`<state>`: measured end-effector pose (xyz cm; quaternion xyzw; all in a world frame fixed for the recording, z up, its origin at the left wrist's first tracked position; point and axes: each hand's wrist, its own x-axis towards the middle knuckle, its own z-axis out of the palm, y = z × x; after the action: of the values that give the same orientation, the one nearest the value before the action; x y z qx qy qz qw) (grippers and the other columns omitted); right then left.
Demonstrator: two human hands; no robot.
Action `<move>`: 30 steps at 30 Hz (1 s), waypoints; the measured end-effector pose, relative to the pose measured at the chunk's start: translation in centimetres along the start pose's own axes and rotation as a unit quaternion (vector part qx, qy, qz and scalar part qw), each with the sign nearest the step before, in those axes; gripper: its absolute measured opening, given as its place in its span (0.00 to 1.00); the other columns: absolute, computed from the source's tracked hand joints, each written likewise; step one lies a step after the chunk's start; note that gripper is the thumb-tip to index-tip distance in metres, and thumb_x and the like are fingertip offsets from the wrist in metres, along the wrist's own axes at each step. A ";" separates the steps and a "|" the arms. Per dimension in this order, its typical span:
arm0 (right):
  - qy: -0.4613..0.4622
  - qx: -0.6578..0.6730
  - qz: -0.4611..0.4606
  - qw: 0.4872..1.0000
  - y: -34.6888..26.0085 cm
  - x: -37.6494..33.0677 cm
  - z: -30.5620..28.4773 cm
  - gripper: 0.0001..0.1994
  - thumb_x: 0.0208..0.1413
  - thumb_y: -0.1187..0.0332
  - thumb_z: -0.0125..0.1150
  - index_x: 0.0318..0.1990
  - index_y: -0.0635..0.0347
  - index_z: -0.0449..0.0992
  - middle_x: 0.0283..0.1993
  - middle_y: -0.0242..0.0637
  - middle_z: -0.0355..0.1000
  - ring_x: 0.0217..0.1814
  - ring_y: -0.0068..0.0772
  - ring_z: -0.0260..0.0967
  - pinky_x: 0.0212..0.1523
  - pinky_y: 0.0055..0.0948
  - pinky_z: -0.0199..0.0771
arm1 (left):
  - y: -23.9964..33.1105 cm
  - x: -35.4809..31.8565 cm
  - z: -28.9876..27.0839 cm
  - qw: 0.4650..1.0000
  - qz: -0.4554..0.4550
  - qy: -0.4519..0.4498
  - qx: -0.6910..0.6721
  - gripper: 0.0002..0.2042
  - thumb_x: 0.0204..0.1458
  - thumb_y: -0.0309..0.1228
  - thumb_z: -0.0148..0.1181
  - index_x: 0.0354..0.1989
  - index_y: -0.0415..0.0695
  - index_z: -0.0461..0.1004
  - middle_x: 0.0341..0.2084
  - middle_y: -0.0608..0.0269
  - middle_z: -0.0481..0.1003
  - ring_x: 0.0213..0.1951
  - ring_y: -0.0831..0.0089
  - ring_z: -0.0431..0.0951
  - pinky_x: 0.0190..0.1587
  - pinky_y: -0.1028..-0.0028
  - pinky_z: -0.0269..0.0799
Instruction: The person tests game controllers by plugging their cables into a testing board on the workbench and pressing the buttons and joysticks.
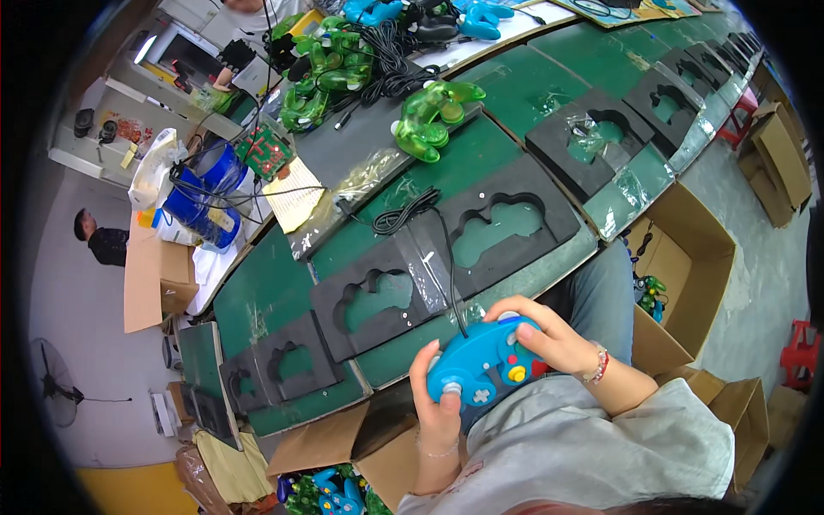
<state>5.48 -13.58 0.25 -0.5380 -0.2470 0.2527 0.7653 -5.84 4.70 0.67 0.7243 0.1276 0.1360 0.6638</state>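
Observation:
A blue game controller (482, 350) with a yellow and a red button is held in front of my body, its face turned up. My left hand (438, 403) grips its left end, the thumb on the grey stick. Around the right end closes my right hand (549, 336), its thumb over the upper buttons. The controller's black cable runs up across the foam to a coil (407, 212) on the green bench. Nearest the controller are two black foam holders with controller-shaped cutouts, a left one (330, 302) and a right one (562, 219).
On the grey shelf lie a translucent green controller (433, 120) and a pile of green controllers with cables (330, 64). Blue bins (202, 210) stand at the left. Open cardboard boxes hold controllers, one by my right side (704, 257), another below (322, 433). More foam holders line the bench (592, 142).

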 end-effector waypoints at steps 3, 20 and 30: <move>-0.020 -0.076 -0.029 0.996 0.1 0.2 -0.2 0.18 0.63 0.62 0.54 0.58 0.59 0.67 0.51 0.36 0.69 0.53 0.26 0.66 0.54 0.28 0.68 | -0.3 -0.1 0.2 1.000 0.001 0.004 -0.020 0.39 0.52 0.61 0.56 0.61 0.38 0.61 0.53 0.56 0.64 0.53 0.67 0.66 0.56 0.68 0.63; -0.087 0.013 0.050 0.995 0.2 0.4 -0.6 0.26 0.64 0.61 0.52 0.66 0.59 0.55 0.60 0.39 0.61 0.60 0.27 0.60 0.60 0.29 0.61 | -0.8 0.0 -0.3 0.999 0.038 0.033 0.003 0.37 0.49 0.58 0.62 0.55 0.38 0.66 0.52 0.57 0.66 0.52 0.67 0.68 0.55 0.69 0.64; -0.017 -0.060 0.077 0.995 0.9 0.5 0.6 0.34 0.48 0.70 0.71 0.63 0.56 0.60 0.53 0.35 0.65 0.51 0.23 0.65 0.50 0.25 0.69 | -1.4 0.0 -0.4 0.966 0.200 0.043 0.156 0.30 0.45 0.45 0.71 0.53 0.40 0.68 0.35 0.51 0.73 0.33 0.61 0.75 0.36 0.68 0.73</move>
<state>5.37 -12.56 -0.33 -0.5962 -0.2325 0.3041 0.7057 -5.97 5.22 -0.73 0.8233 0.0287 0.2755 0.4954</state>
